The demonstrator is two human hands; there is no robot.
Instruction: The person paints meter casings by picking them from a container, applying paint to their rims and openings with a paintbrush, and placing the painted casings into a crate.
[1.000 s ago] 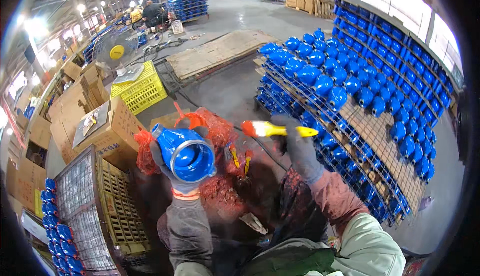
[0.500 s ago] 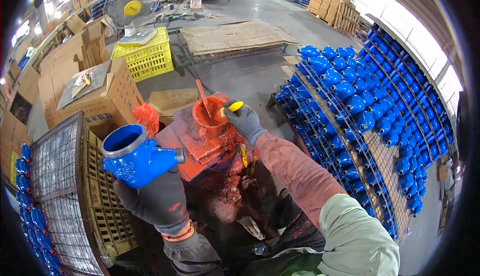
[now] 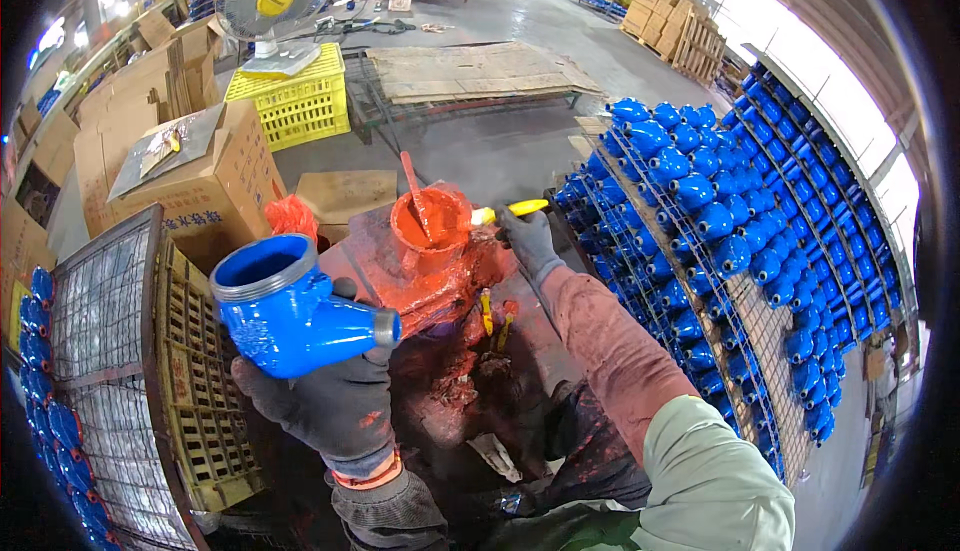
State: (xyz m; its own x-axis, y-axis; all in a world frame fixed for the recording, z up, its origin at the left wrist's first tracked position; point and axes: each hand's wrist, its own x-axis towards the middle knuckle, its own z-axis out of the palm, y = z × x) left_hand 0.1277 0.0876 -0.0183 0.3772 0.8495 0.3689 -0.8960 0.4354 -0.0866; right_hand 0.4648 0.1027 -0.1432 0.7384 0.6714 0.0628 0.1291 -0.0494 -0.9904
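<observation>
My left hand (image 3: 330,401), in a dark glove, is closed round a glossy blue meter body (image 3: 290,326). This casting has a wide round mouth turned upward and a smaller threaded outlet pointing right. My right hand (image 3: 530,241), in a grey glove, grips a yellow-handled paintbrush (image 3: 515,211). The brush lies nearly level, its head end at the right rim of a red paint pot (image 3: 455,243); its bristles cannot be made out clearly. A red stick (image 3: 413,186) leans in the pot, which stands on a red-smeared stand (image 3: 375,296).
At right, mesh racks (image 3: 745,351) carry many blue castings (image 3: 690,191). A wire crate panel (image 3: 110,381) and a yellowish slatted crate (image 3: 205,381) flank my left arm. Beyond are cardboard boxes (image 3: 215,191), a fan (image 3: 275,1) on a yellow crate (image 3: 300,111), and a cardboard-topped low platform (image 3: 475,71).
My right hand has shifted right and slightly down, bringing the paintbrush to the pot's right rim. The blue meter body has come slightly right and appears larger.
</observation>
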